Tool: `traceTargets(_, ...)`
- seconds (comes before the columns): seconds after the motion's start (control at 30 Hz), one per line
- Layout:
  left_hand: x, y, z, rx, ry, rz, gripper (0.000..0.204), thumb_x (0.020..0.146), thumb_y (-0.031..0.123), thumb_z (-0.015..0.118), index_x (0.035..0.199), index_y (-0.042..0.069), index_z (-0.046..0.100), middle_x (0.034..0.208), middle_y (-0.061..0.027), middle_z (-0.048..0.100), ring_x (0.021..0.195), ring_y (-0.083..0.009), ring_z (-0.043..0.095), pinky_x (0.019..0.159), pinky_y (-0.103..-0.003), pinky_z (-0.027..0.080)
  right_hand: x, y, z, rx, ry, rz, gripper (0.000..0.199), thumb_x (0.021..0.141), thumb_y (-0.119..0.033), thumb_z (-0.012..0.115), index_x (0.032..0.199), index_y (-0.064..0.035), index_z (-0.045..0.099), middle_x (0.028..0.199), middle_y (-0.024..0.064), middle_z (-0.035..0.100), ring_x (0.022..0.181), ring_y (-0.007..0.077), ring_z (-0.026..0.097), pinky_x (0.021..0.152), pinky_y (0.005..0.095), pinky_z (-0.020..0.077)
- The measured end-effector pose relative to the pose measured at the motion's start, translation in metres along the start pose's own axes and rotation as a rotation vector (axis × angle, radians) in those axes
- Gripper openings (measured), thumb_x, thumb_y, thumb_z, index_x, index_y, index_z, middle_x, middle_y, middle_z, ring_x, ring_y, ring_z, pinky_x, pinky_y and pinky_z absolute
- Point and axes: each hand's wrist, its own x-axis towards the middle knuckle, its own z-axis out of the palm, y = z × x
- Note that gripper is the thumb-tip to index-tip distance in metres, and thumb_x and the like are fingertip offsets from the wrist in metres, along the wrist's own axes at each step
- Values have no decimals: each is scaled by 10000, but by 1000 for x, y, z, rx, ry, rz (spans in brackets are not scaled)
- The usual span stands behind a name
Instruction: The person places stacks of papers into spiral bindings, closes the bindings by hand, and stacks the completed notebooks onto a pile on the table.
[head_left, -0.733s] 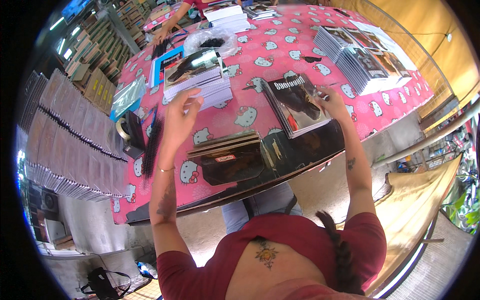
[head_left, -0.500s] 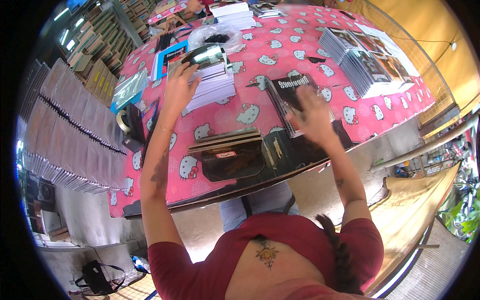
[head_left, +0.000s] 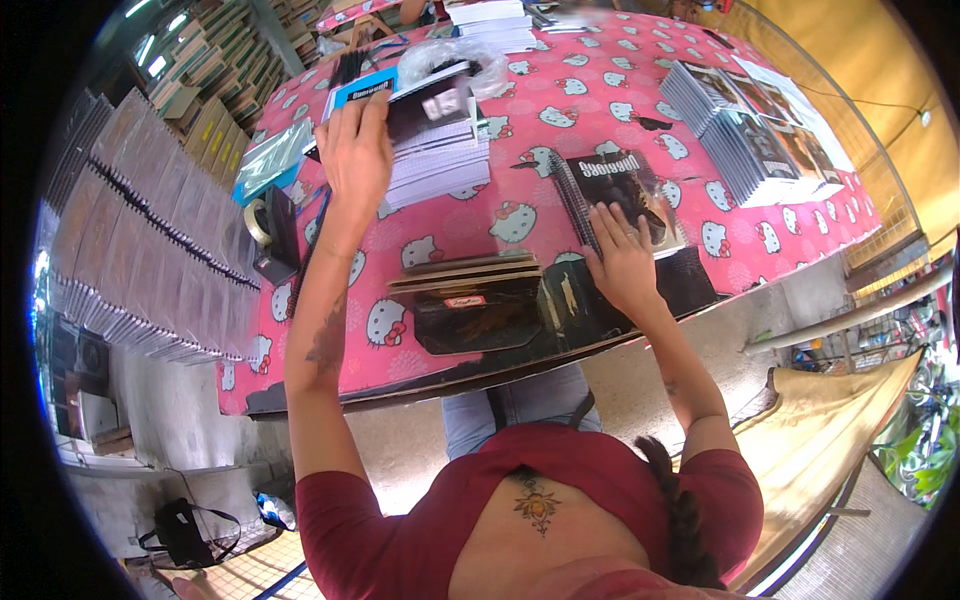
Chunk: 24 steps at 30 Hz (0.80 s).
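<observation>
My left hand (head_left: 358,150) is closed on the left edge of a dark glossy cover (head_left: 430,108), which tilts up above a stack of white ruled pages (head_left: 435,178). Its thumb and the underside of its grip are hidden. To the right, a black spiral notebook (head_left: 612,178) with a picture on its front lies on the table, coil to the left. My right hand (head_left: 622,260) rests flat on the lower part of this notebook, fingers stretched out. Between my forearms, near the table's front edge, stands a dark wooden holder (head_left: 470,318) with thin boards.
Rows of finished spiral notebooks (head_left: 765,150) stand at the right of the pink table cloth (head_left: 515,222). A tape dispenser (head_left: 272,235) sits at the left edge, beside tall stacks of plastic-covered notebooks (head_left: 160,240). A clear plastic bag (head_left: 480,65) and paper stacks (head_left: 492,28) lie farther back.
My right hand has come down flat onto the spiral notebook. My left hand has taken hold of the cover, which now tilts up from the stack. The whole view has shifted slightly.
</observation>
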Motion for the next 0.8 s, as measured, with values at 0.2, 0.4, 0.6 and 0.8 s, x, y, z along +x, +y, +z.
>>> traceTargets(0.2,15,98,-76,-375,-212,61,269,858,-13,654,1115,54,696,920,-76,625,835,-275,580,764,-395,390,23,-46,-19,1332,36,286,474,918,-81,741,1332,-19,521,1227,112,664,1165,202,618,1029,389,455)
traceTargets(0.4,-4,109,-99,-417,-316,50,278,819,-31,663,1086,43,684,899,-59,616,830,-260,582,761,-390,398,4,-59,0,1401,17,359,195,920,-13,730,1083,-36,626,1022,28,698,944,114,657,878,294,516)
traceTargets(0.6,-4,107,-104,-400,-388,79,280,810,-25,661,1081,39,683,898,-73,611,834,-275,583,760,-415,399,10,-71,-1,1101,-14,178,292,883,-77,770,1132,-21,627,1110,106,685,1000,193,661,904,329,507)
traceTargets(0.8,-125,108,-88,-250,-313,-164,375,940,104,631,1304,13,615,1270,-148,649,1196,-289,604,1083,-411,381,0,-103,18,1504,-88,302,637,921,-136,753,1467,-40,441,1315,140,612,1231,216,575,1037,350,453)
